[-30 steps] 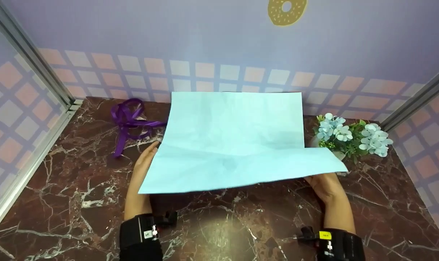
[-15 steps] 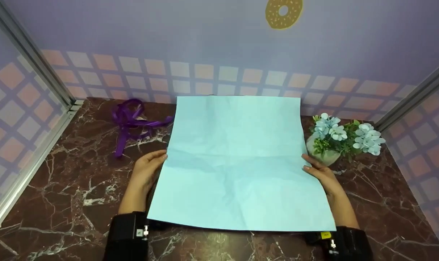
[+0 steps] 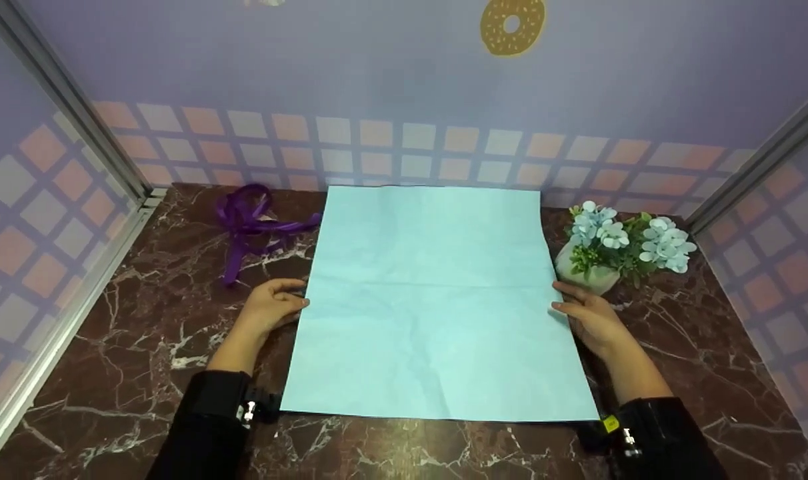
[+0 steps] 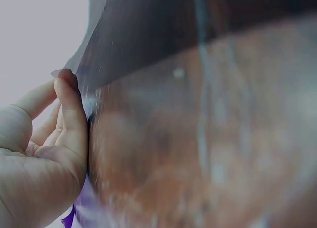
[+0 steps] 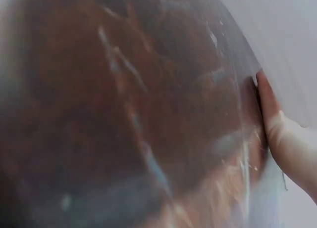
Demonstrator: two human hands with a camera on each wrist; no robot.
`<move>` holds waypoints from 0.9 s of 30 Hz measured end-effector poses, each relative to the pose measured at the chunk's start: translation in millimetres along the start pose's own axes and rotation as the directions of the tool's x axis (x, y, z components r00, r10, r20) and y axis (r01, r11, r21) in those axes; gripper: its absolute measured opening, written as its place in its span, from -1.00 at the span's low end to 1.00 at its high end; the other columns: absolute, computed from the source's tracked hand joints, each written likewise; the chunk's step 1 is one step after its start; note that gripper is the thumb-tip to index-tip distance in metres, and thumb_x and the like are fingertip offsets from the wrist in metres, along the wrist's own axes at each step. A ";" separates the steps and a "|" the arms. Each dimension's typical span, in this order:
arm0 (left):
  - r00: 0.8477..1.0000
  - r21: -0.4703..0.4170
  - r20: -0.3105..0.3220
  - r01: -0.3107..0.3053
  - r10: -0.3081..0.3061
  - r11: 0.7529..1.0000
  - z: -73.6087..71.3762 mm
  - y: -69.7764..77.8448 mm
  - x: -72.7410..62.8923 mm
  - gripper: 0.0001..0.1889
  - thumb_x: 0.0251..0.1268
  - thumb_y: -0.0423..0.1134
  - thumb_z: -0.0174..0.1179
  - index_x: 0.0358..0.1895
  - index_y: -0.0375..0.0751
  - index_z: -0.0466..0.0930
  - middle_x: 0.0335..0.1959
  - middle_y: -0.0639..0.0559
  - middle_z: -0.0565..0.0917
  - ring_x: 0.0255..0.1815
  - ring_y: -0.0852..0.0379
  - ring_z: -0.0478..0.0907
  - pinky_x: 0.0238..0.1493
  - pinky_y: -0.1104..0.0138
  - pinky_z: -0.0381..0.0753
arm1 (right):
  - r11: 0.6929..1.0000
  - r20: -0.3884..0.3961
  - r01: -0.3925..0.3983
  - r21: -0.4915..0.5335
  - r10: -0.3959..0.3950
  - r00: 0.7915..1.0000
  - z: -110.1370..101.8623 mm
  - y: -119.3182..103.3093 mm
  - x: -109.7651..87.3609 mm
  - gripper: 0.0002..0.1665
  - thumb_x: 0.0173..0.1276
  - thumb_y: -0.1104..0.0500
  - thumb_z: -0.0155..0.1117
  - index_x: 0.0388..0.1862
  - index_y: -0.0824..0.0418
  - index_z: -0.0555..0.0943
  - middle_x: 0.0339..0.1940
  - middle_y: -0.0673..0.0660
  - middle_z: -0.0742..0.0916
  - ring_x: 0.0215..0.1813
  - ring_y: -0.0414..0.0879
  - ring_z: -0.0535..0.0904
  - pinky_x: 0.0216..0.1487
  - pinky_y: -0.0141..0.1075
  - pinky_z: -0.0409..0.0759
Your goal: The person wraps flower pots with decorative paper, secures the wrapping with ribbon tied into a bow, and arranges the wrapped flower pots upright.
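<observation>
A pale blue sheet of paper (image 3: pixel 431 333) with crossing crease lines spreads over the middle of the tabletop, its far edge close to the wall. At its left edge my left hand (image 3: pixel 265 312) pinches the paper between thumb and finger; the left wrist view shows those fingertips (image 4: pixel 65 79) meeting at the sheet. My right hand (image 3: pixel 594 323) grips the opposite edge, thumb on top. In the right wrist view, part of the right hand (image 5: pixel 287 139) shows low against the dark table, beneath the pale sheet.
A loose purple ribbon (image 3: pixel 244 217) lies at the back left, one end close to the paper. Beside the paper's right edge stands a white pot (image 3: pixel 594 277) with pale blue artificial flowers (image 3: pixel 667 245). Walls bound the brown marbled tabletop (image 3: pixel 131 373) at the back and both sides.
The sheet's near part, raised and bent one second ago, has come down and flattened toward me. Both hands have shifted to its side edges, and the flower pot is no longer overlapped by paper.
</observation>
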State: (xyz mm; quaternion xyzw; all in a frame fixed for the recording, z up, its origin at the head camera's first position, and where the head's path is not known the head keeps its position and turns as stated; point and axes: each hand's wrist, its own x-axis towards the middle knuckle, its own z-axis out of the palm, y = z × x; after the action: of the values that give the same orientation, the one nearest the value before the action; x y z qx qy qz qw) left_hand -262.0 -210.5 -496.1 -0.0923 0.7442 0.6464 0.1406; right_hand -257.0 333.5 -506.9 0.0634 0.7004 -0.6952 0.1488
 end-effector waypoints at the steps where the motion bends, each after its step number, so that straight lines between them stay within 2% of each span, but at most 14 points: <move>1: 1.000 0.019 -0.001 -0.001 0.001 1.000 -0.7 0.6 -0.1 -0.46 0.29 -0.43 0.25 0.33 -0.40 0.35 -0.34 0.01 0.65 -0.30 0.19 0.58 -0.25 0.42 0.63 | 1.000 -0.001 0.003 0.005 -0.003 1.000 -0.5 -1.0 -1.6 -0.26 0.48 0.29 0.11 0.50 0.45 0.05 0.51 0.33 0.12 0.38 -0.08 0.31 0.17 -0.43 0.44; 4: 1.000 0.079 -0.011 -0.005 0.006 0.997 -3.1 1.8 -1.5 -0.47 0.29 -0.42 0.25 0.32 -0.39 0.36 -0.33 -0.01 0.65 -0.32 0.18 0.58 -0.25 0.41 0.63 | 1.000 -0.014 0.013 -0.014 -0.014 1.000 -0.2 -3.2 -6.9 -0.27 0.48 0.31 0.09 0.50 0.45 0.05 0.47 0.39 0.16 0.14 -0.16 0.49 0.07 -0.47 0.50; 6: 1.000 0.102 -0.022 -0.002 0.004 0.995 -4.9 2.1 -2.6 -0.48 0.29 -0.41 0.25 0.31 -0.39 0.37 -0.34 -0.01 0.64 -0.33 0.19 0.58 -0.26 0.41 0.63 | 0.997 -0.022 0.024 -0.076 -0.026 0.999 1.8 -4.4 -10.2 -0.27 0.47 0.30 0.11 0.50 0.45 0.07 0.46 0.42 0.20 0.17 -0.10 0.48 0.07 -0.47 0.49; 8: 0.999 0.114 -0.035 0.002 0.002 0.994 -6.7 2.1 -3.2 -0.49 0.30 -0.41 0.25 0.30 -0.39 0.38 -0.36 -0.01 0.64 -0.35 0.19 0.57 -0.27 0.41 0.63 | 0.983 -0.031 0.035 -0.181 -0.041 0.999 4.8 -6.0 -13.0 -0.25 0.45 0.27 0.16 0.50 0.43 0.11 0.46 0.41 0.23 0.29 0.02 0.41 0.13 -0.42 0.46; 10: 0.998 0.128 -0.055 -0.002 0.009 0.992 -8.0 3.0 -3.9 -0.51 0.31 -0.40 0.25 0.28 -0.40 0.40 -0.37 -0.02 0.61 -0.38 0.18 0.57 -0.28 0.41 0.64 | 0.951 -0.031 0.055 -0.306 -0.067 0.997 8.2 -8.1 -14.8 -0.24 0.43 0.22 0.21 0.49 0.39 0.16 0.46 0.40 0.26 0.39 0.15 0.29 0.20 -0.28 0.46; 13: 0.996 0.198 -0.075 -0.033 0.049 0.980 -9.4 6.0 -5.6 -0.54 0.33 -0.35 0.24 0.25 -0.41 0.43 -0.32 -0.06 0.60 -0.34 0.12 0.59 -0.23 0.34 0.65 | 0.877 0.004 0.109 -0.468 -0.121 0.993 14.4 -13.4 -18.6 -0.23 0.40 0.16 0.27 0.47 0.38 0.21 0.48 0.39 0.24 0.47 0.26 0.13 0.33 0.02 0.33; 16: 0.991 0.332 -0.076 -0.077 0.108 0.940 -7.0 11.8 -10.5 -0.55 0.35 -0.26 0.23 0.24 -0.39 0.44 -0.17 -0.18 0.60 -0.15 -0.06 0.58 -0.08 0.16 0.61 | 0.797 0.072 0.174 -0.578 -0.162 0.984 22.0 -18.1 -24.3 -0.20 0.37 0.12 0.32 0.45 0.40 0.24 0.50 0.39 0.21 0.49 0.31 0.05 0.38 0.21 0.15; 18: 0.987 0.420 -0.066 -0.103 0.144 0.902 -1.6 16.7 -13.5 -0.54 0.36 -0.23 0.23 0.24 -0.38 0.44 -0.06 -0.26 0.59 -0.01 -0.18 0.53 -0.01 0.04 0.56 | 0.744 0.113 0.208 -0.635 -0.177 0.978 24.8 -17.0 -26.0 -0.16 0.33 0.09 0.36 0.45 0.40 0.25 0.51 0.38 0.19 0.50 0.32 0.01 0.40 0.26 0.03; 20: 0.983 0.511 -0.046 -0.129 0.177 0.850 6.1 21.4 -16.3 -0.51 0.34 -0.23 0.24 0.26 -0.37 0.43 0.05 -0.32 0.55 0.09 -0.25 0.48 0.05 -0.03 0.51 | 0.689 0.146 0.235 -0.686 -0.186 0.972 25.5 -12.9 -26.1 -0.11 0.29 0.02 0.39 0.46 0.37 0.25 0.51 0.37 0.19 0.49 0.33 0.02 0.39 0.29 0.03; 23: 0.980 0.642 0.009 -0.157 0.197 0.751 19.1 26.0 -19.1 -0.46 0.31 -0.22 0.28 0.30 -0.36 0.41 0.18 -0.35 0.49 0.21 -0.29 0.41 0.17 -0.08 0.44 | 0.618 0.190 0.262 -0.742 -0.181 0.965 26.1 -6.6 -25.3 -0.03 0.24 -0.05 0.43 0.47 0.34 0.24 0.53 0.34 0.19 0.50 0.32 -0.01 0.39 0.29 0.03; 24: 0.979 0.690 0.037 -0.169 0.199 0.704 23.0 26.7 -20.3 -0.42 0.29 -0.20 0.30 0.31 -0.36 0.39 0.23 -0.36 0.45 0.26 -0.31 0.36 0.22 -0.10 0.39 | 0.599 0.206 0.270 -0.753 -0.175 0.963 27.4 -6.4 -26.1 -0.01 0.22 -0.06 0.44 0.48 0.35 0.23 0.53 0.34 0.18 0.51 0.32 -0.03 0.39 0.29 0.02; 27: 0.974 0.821 0.101 -0.197 0.204 0.536 31.6 26.9 -25.4 -0.30 0.22 -0.09 0.36 0.35 -0.35 0.36 0.34 -0.37 0.35 0.40 -0.38 0.15 0.37 -0.17 0.14 | 0.548 0.249 0.284 -0.787 -0.139 0.958 31.0 -6.8 -28.5 0.06 0.18 -0.10 0.46 0.49 0.35 0.20 0.55 0.33 0.13 0.52 0.33 -0.12 0.38 0.31 0.00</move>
State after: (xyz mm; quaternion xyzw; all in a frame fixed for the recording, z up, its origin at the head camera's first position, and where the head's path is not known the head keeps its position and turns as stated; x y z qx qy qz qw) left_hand -243.8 -176.5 -466.4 0.0677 0.9658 0.2338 0.0897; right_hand -228.3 305.9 -491.6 -0.1521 0.9292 -0.3103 0.1310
